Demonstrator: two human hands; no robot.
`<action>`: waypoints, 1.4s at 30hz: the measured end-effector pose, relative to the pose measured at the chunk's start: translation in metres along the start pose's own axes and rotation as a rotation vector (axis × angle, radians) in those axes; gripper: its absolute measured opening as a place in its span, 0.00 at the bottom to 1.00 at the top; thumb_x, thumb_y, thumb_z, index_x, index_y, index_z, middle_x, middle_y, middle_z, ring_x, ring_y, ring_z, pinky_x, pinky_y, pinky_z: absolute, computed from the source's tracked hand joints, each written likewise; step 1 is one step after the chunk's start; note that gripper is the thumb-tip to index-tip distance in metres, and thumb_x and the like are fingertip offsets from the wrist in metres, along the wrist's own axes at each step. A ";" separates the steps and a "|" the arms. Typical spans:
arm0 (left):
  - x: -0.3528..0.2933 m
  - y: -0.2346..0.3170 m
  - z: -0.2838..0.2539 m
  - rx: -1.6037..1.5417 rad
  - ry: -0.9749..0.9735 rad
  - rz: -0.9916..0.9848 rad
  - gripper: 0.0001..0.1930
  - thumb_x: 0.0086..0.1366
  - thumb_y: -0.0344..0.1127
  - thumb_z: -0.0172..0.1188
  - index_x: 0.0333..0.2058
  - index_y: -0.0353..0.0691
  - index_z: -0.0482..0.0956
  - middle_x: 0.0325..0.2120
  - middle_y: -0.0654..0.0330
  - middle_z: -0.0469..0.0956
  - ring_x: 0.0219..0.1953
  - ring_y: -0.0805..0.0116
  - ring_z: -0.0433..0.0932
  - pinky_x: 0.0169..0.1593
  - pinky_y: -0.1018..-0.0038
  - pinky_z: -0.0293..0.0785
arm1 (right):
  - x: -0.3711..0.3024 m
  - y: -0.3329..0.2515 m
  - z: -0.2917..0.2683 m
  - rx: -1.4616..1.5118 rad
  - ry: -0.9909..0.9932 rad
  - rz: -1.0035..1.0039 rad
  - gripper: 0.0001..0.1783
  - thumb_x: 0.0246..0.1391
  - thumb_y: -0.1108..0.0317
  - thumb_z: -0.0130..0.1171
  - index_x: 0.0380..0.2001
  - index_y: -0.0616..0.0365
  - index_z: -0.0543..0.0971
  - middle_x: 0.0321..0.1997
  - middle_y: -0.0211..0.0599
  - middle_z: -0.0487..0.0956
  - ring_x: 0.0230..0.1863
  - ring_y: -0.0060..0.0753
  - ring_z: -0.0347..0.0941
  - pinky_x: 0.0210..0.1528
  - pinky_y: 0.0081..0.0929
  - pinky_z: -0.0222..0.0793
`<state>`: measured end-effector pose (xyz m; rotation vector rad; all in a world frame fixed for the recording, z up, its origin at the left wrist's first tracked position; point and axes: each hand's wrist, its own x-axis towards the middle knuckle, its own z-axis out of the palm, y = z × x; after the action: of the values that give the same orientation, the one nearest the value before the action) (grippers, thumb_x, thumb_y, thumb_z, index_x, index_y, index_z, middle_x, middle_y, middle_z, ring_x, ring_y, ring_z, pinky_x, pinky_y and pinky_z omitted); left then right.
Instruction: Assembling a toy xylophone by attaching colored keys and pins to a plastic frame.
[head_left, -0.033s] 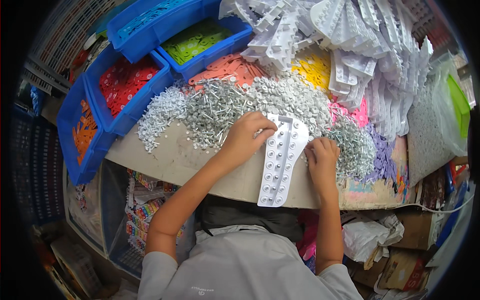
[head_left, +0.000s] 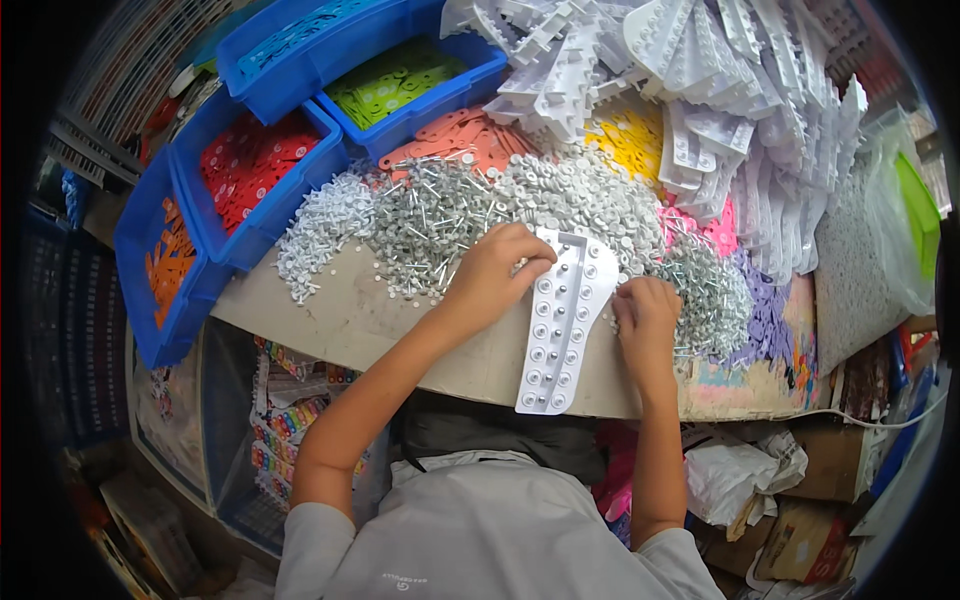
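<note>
A white plastic piece (head_left: 560,320), wide at its far end and tapering toward me, lies on the worktop in front of me. Two rows of round sockets with metal-looking centres run along it, with a grooved channel of small pins between them. My left hand (head_left: 500,272) is closed in a pinch at its far left edge; a small pale bit shows by the fingertips, too small to name. Beside the right edge, my right hand (head_left: 648,312) has its fingers curled together, and what they hold, if anything, is hidden.
Heaps of metal rivets (head_left: 430,215), white caps (head_left: 590,205) and silvery pins (head_left: 710,300) border the worktop (head_left: 330,320). Blue bins (head_left: 225,250) with coloured strips stand left. White plastic pieces (head_left: 700,60) pile up at the back right, near purple strips (head_left: 760,300) and a clear sack (head_left: 860,240).
</note>
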<state>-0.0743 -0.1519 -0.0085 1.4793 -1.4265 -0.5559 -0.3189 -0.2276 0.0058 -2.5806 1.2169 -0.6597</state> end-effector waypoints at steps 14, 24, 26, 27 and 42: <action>0.013 0.005 0.008 0.038 -0.056 -0.144 0.05 0.61 0.32 0.66 0.35 0.39 0.83 0.30 0.59 0.78 0.36 0.61 0.77 0.41 0.66 0.74 | 0.032 -0.026 0.015 0.344 -0.006 0.083 0.05 0.56 0.75 0.63 0.37 0.61 0.81 0.37 0.40 0.80 0.42 0.39 0.73 0.49 0.34 0.68; 0.003 -0.017 0.005 0.100 0.086 0.097 0.04 0.58 0.30 0.68 0.32 0.38 0.86 0.29 0.61 0.79 0.36 0.62 0.78 0.45 0.66 0.73 | 0.022 -0.033 0.034 0.127 0.181 -0.097 0.04 0.57 0.77 0.62 0.35 0.61 0.78 0.35 0.41 0.76 0.42 0.47 0.70 0.44 0.38 0.67; 0.008 -0.014 -0.001 -0.095 0.113 -0.034 0.03 0.58 0.28 0.68 0.32 0.40 0.85 0.28 0.61 0.79 0.35 0.63 0.77 0.46 0.65 0.71 | 0.020 -0.033 0.035 0.112 0.207 -0.082 0.04 0.57 0.78 0.62 0.35 0.61 0.77 0.35 0.42 0.76 0.41 0.47 0.70 0.45 0.39 0.67; 0.012 -0.014 -0.006 -0.094 0.110 -0.033 0.03 0.58 0.28 0.68 0.32 0.40 0.85 0.28 0.61 0.79 0.35 0.63 0.77 0.46 0.65 0.71 | 0.018 -0.030 0.035 0.121 0.198 -0.074 0.04 0.57 0.79 0.62 0.35 0.61 0.77 0.36 0.42 0.76 0.41 0.48 0.70 0.45 0.40 0.67; 0.008 -0.028 -0.007 0.632 0.048 0.235 0.06 0.58 0.35 0.70 0.32 0.43 0.82 0.32 0.64 0.75 0.44 0.62 0.71 0.52 0.63 0.63 | -0.022 0.000 -0.019 0.133 0.103 0.159 0.05 0.57 0.77 0.59 0.37 0.63 0.76 0.39 0.43 0.76 0.45 0.46 0.72 0.53 0.37 0.66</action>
<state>-0.0531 -0.1616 -0.0269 1.7484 -1.8023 0.0965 -0.3405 -0.2102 0.0159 -2.3398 1.3436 -0.8179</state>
